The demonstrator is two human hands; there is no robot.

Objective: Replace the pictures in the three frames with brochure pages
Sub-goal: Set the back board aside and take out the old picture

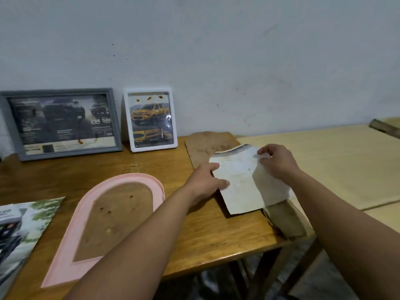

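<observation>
We have both hands on a brochure page (242, 182), pale side up and partly folded, over the right end of the wooden table (194, 230). Our left hand (205, 182) pinches its left edge, thumb on top and fingers curled beneath. Our right hand (278, 162) pinches the upper right corner, where a flap of the paper bends over. The two hands sit apart, one on each side of the sheet. Under the page lies a brown arch-shaped backing board (207, 146), its rounded end toward the wall.

To the left, the pink arch-shaped frame (86, 202) lies flat with bare table showing through its opening. At the lower left edge lies the brochure (19, 230), a vehicle on its cover. Leaning on the wall (238, 50) we see the grey frame (62, 123) with a dark truck page in it, and just beside it the white frame (150, 119) with a yellow pickup page. A paler table (335, 161) adjoins on the right.
</observation>
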